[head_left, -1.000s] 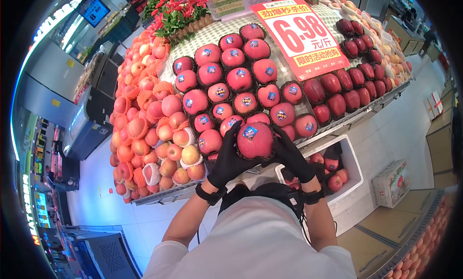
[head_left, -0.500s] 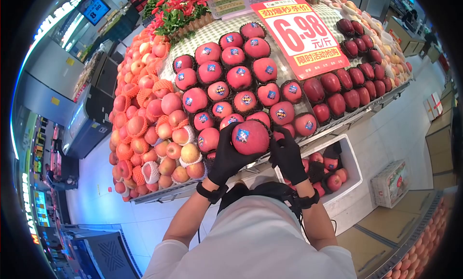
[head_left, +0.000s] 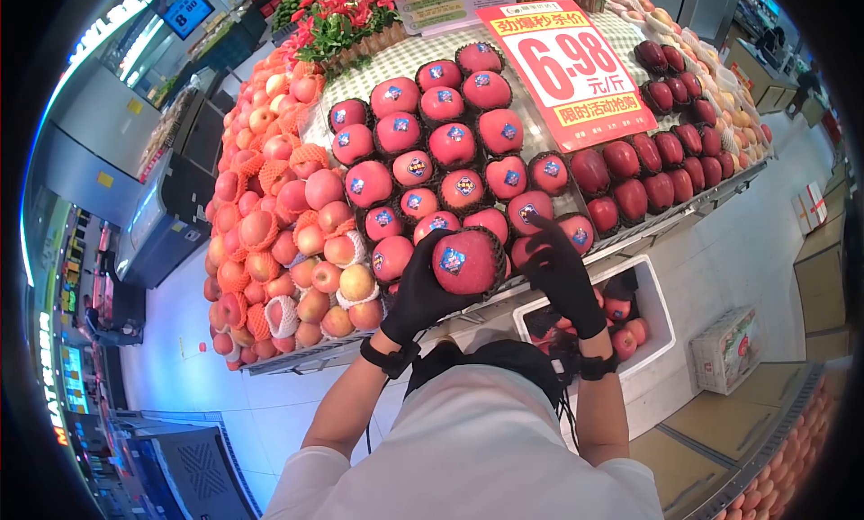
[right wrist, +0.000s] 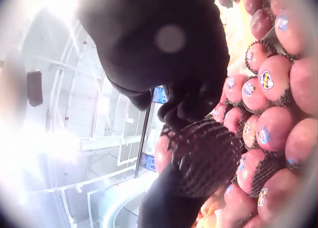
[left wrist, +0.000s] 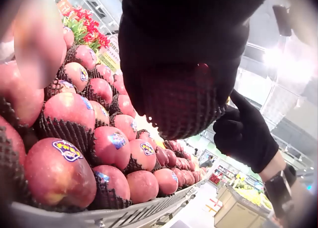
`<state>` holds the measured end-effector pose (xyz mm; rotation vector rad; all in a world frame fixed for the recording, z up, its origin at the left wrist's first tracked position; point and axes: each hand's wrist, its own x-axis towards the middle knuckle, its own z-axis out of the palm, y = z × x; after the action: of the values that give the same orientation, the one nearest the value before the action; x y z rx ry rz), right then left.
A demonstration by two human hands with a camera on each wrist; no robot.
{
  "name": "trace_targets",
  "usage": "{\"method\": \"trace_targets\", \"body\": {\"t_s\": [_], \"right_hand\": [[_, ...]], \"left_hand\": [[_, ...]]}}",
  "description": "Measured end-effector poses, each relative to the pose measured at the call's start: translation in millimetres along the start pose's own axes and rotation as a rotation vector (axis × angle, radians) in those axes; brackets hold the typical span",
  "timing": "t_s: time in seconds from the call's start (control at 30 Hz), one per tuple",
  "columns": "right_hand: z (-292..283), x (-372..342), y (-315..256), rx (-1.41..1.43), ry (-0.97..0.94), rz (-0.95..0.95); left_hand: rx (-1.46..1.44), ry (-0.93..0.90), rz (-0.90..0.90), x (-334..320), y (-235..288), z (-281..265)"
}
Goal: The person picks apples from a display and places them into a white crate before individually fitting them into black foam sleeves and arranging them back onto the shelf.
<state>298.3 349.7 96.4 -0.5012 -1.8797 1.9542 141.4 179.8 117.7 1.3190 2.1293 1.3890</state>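
Observation:
My left hand [head_left: 423, 286], in a black glove, holds a large red apple [head_left: 463, 264] with a blue sticker, low in front of the display. Black foam netting [right wrist: 208, 156] wraps the apple's lower side and shows on its right in the head view. Just right of the apple, my black-gloved right hand [head_left: 567, 273] is apart from it, its index finger extended and the others loosely bent. Nothing shows in that hand. Behind both hands, rows of stickered red apples [head_left: 461, 189] sit in black netting.
Loose apples in foam nets [head_left: 261, 228] are heaped at left. Darker red apples [head_left: 630, 196] line the right, under a red price sign [head_left: 567, 75]. A white foam box [head_left: 661, 309] holding apples stands below the display's front edge. A printed carton [head_left: 727, 349] sits on the floor.
My right hand has let go of the apple and moved off to the right, its index finger straightening. The left hand keeps the apple, now tilted so its netting shows on the right.

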Motion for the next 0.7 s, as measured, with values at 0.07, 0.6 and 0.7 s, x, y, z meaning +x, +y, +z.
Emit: {"method": "trace_targets", "body": {"t_s": [0.07, 0.6, 0.7], "right_hand": [[3.4, -7.5, -18.8, -0.27, -0.134, -0.096], [21.8, -3.4, 3.6, -0.158, -0.126, -0.328], [22.0, -3.0, 8.8, -0.089, -0.193, -0.237]], "left_hand": [[-0.094, -0.043, 0.017, 2.8, 2.0, -3.9], [-0.305, -0.22, 0.078, -8.7, -14.0, 4.7], [-0.29, -0.234, 0.122, -7.4, -16.2, 2.2]]}}
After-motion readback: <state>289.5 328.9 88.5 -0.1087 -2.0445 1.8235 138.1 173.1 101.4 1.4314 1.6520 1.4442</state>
